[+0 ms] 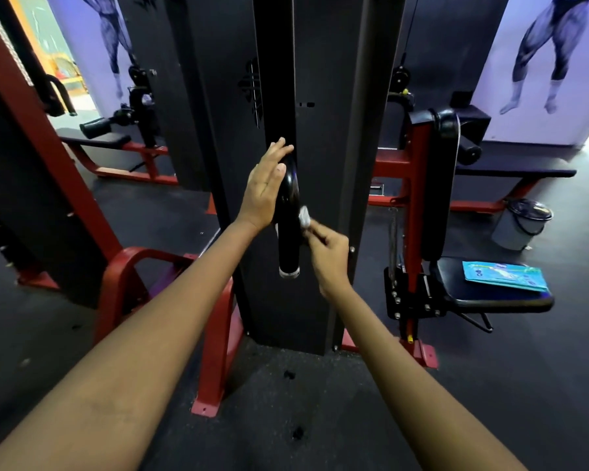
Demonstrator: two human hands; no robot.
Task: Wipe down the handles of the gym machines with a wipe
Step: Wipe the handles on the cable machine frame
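A black curved handle with a silver end cap hangs in front of the dark machine column. My left hand lies flat against the handle's left side, fingers straight and pointing up. My right hand pinches a small bunched white wipe and presses it on the handle's right side, about halfway down.
A blue wipes packet lies on the black seat at the right. A grey bucket stands on the floor behind it. Red machine frames stand at left and below the column. Benches stand further back.
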